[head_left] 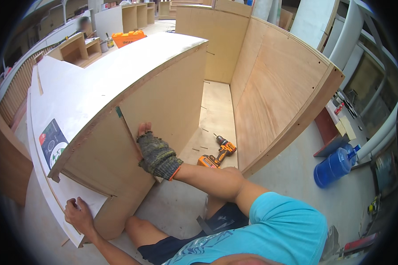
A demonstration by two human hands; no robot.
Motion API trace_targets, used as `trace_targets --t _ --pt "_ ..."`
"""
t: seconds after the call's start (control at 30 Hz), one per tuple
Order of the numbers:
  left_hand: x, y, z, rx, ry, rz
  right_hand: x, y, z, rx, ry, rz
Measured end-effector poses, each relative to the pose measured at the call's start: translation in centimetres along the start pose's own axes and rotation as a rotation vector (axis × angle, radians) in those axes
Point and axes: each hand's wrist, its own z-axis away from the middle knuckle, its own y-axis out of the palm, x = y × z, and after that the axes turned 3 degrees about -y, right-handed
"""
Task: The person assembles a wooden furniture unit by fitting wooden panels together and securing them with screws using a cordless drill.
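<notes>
My bare left hand (79, 215) rests at the edge of the white-faced board (89, 194), its fingers loosely bent and apart, with nothing seen in them. A grey knitted work glove with bare fingertips covers my right hand (157, 154). That hand lies against the upright plywood panel (172, 95), fingers stretched upward. Just beside it runs a thin dark strip or seam, with a green end (119, 111) near the panel's top; which it is I cannot tell. An orange and black cordless drill (221, 152) lies on the plywood base right of my glove.
Several screws or nails (204, 147) stick up from the base near the drill. A tall plywood wall (278, 84) stands on the right. Blue water bottles (334, 168) are on the floor beyond it. An orange toolbox (128, 38) and wooden boxes (77, 51) sit farther back, near another person.
</notes>
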Motion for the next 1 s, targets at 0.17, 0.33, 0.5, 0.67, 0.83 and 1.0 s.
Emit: trace_targets --t 0.17,0.33,0.5,0.67,0.83,1.0 --pt "-0.1 0.1 0.1 -0.009 -0.002 -0.025 0.2 -0.4 0.2 0.018 0.014 0.006" --pt "-0.3 0.1 0.1 0.001 0.007 -0.034 0.3 -1.0 0.2 0.069 0.039 -0.025" --pt "-0.1 0.1 0.1 0.004 0.022 -0.035 0.7 -1.3 0.2 0.061 0.04 -0.031" --pt "0.0 -0.1 -0.1 0.007 -0.019 -0.053 0.0 0.0 0.1 -0.018 -0.01 -0.009" --pt "-0.8 -0.4 0.1 0.031 -0.03 -0.041 -0.2 -0.3 0.2 0.004 0.001 0.029" --pt "0.1 0.3 -0.1 0.026 0.012 -0.054 0.4 -1.1 0.3 -0.015 0.005 -0.029"
